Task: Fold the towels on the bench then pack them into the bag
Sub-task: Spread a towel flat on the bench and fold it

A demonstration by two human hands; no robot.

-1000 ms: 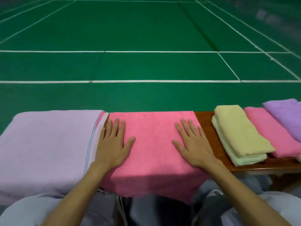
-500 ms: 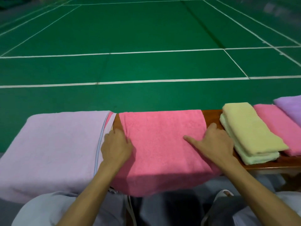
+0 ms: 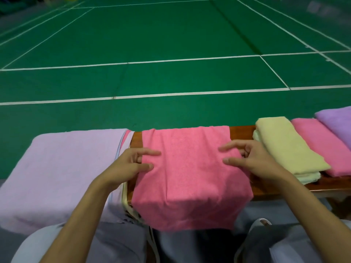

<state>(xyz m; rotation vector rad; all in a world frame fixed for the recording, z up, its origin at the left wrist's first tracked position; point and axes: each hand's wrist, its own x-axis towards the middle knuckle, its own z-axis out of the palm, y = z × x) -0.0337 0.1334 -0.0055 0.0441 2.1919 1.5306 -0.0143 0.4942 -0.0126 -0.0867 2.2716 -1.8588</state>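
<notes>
Head view: both hands on the pink towel (image 3: 190,173), which is draped across the bench (image 3: 241,130).
Left hand (image 3: 127,166) pinches the towel's left edge between thumb and forefinger; right hand (image 3: 254,160) pinches the right edge, its other fingers curled. The near end hangs over the front. Folded yellow towel (image 3: 286,149) lies just right, lilac towel (image 3: 66,168) left.

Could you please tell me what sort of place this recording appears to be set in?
Most likely an indoor sports hall, probably a badminton court: green floor marked with white court lines, with a wooden bench at its edge.
</notes>
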